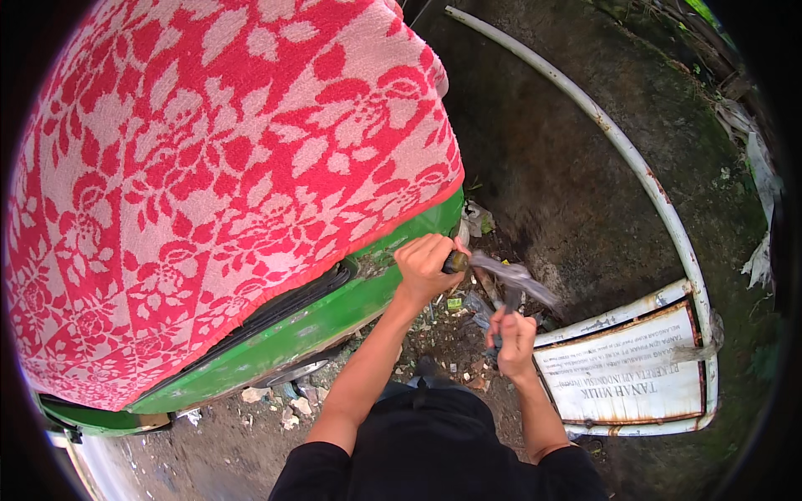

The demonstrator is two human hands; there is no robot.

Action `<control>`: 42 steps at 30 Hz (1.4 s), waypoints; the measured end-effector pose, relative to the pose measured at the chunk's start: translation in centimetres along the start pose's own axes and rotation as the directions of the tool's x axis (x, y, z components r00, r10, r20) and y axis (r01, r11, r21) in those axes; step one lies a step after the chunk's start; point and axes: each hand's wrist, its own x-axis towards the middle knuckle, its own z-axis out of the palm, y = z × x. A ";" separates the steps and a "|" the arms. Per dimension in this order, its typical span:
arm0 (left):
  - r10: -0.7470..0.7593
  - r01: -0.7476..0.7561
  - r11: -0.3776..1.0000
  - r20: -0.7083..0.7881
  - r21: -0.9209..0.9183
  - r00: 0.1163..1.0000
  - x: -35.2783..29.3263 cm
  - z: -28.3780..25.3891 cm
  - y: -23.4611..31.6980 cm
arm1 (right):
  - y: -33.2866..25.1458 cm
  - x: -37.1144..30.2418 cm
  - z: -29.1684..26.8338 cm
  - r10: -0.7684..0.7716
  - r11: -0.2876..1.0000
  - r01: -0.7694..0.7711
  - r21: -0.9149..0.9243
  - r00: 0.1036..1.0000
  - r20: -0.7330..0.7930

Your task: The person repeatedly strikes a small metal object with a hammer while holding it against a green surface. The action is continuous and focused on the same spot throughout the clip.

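My left hand is closed round a short, dark, round-ended tool handle, held against the corner of a green car body. The rest of that tool is hidden by my fingers and the car. My right hand grips the handle of a hammer, whose grey head is smeared by motion. One end of the head is close beside the dark handle; whether they touch, I cannot tell. A red and pink floral blanket lies over the car.
Right of me, a white, rust-edged sign lies on the ground, joined to a long curved white pole. Stones and litter are strewn along the car's lower edge. Bare dirt stretches beyond my hands.
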 end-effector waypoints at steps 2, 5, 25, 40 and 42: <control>-0.011 0.011 1.000 -0.006 0.017 1.000 0.2 0.0 0.1 | 0.4 0.0 -0.4 0.066 0.998 -0.066 -0.004 0.998 0.002; -0.004 0.003 1.000 -0.037 -0.017 0.999 0.1 -0.1 -0.2 | -1.8 0.9 -1.9 0.052 0.980 -0.044 0.196 0.998 -0.040; -0.191 0.186 0.980 -0.075 -0.062 0.979 0.4 0.1 -0.5 | 1.3 1.2 -0.8 0.090 0.993 -0.099 0.065 0.988 0.127; -0.061 0.064 0.998 0.146 -0.016 0.987 0.3 -0.5 -0.1 | 0.9 0.5 -0.8 0.344 0.831 -0.305 0.465 0.939 0.002; -0.057 0.057 0.998 0.187 0.003 0.981 0.0 -0.6 -0.4 | 1.0 0.2 -0.5 0.353 0.815 -0.309 0.490 0.936 0.004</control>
